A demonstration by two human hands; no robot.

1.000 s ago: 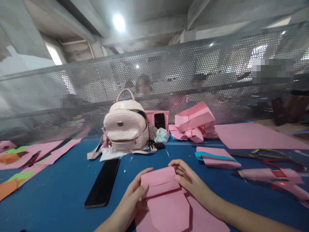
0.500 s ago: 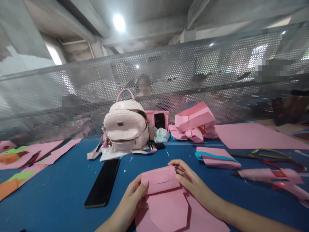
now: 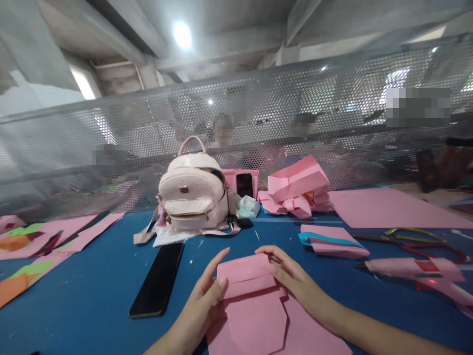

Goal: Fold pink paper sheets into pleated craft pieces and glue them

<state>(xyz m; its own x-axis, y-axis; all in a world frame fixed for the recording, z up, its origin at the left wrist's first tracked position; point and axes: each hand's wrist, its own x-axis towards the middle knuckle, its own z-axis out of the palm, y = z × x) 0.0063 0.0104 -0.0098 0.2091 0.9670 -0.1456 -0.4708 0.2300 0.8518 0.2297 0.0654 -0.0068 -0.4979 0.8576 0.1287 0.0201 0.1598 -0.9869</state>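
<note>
A folded piece of pink paper (image 3: 247,277), with a band creased across its top and a cut-cornered flap (image 3: 256,320) below, lies at the front of the table over a larger pink sheet (image 3: 314,337). My left hand (image 3: 207,291) holds its left edge, thumb on the front face; the index finger is raised off it and the lower fingers are partly hidden. On the right edge, my right hand (image 3: 290,271) grips the paper between thumb and bent fingers, whose tips are partly behind it.
Left of my hands lies a black phone (image 3: 157,281). A cream backpack (image 3: 195,192) stands behind. To the right are a pink folded piece with a blue strip (image 3: 334,241), scissors (image 3: 402,238) and a pink glue gun (image 3: 414,268). A perforated metal screen (image 3: 258,113) borders the back.
My left index finger has lifted away from the paper's top left corner. My right hand has barely shifted, and the paper stays in nearly the same place.
</note>
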